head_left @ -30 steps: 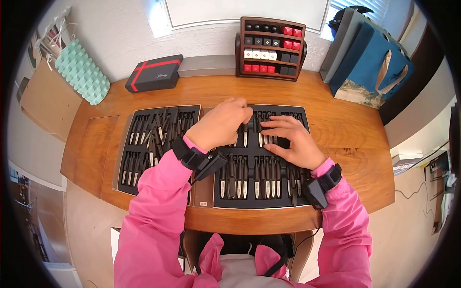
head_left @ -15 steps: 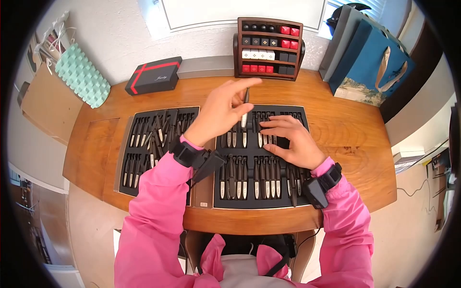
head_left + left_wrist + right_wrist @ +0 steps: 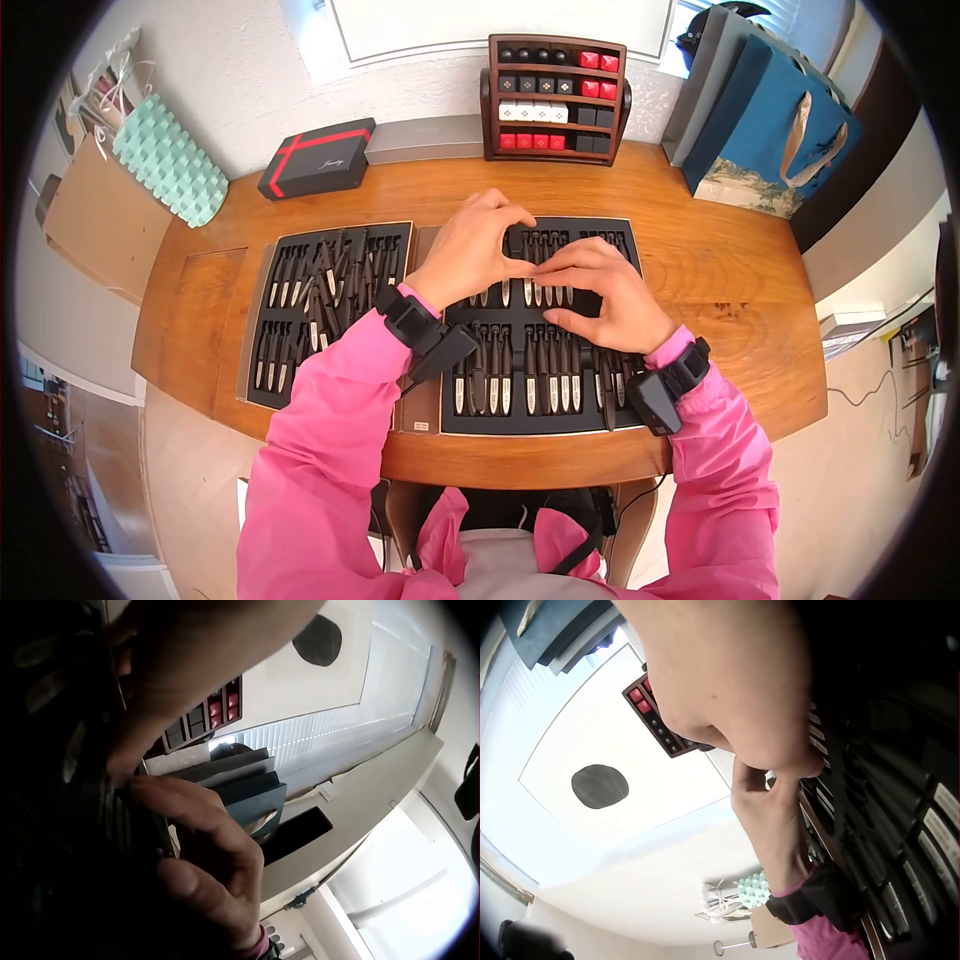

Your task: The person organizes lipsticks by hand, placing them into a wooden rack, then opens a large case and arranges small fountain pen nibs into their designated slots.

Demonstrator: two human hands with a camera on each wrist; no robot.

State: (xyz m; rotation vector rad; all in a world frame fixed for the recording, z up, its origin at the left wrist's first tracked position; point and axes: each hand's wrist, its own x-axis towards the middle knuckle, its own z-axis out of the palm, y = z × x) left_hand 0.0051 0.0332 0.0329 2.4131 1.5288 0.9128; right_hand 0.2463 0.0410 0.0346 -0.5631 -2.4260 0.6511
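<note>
My left hand (image 3: 462,250) reaches into the top compartment of the right black tray (image 3: 535,317). Its curved index finger and thumb span a dark pen-like stick (image 3: 528,291) with a pale label, lying in line with its neighbours; much of it is hidden. Close by, my right hand (image 3: 615,300) holds its fingers loosely bent over the same row. Its index fingertip meets the left thumb in the head view. The right hand (image 3: 217,847) shows beside the labelled sticks in the left wrist view. Below, another row of labelled sticks (image 3: 565,393) fills the lower compartment.
A left tray (image 3: 262,300) holds similar sticks, several piled loosely across the rows. Behind stand a dark gift box (image 3: 318,160) with red ribbon and a wooden rack (image 3: 487,110) of dice and balls. A blue paper bag (image 3: 765,130) stands at the back right.
My left hand lifted a stick from the right tray, then lowered it back into the top row, slightly to the right. My right hand stays nearly in place.
</note>
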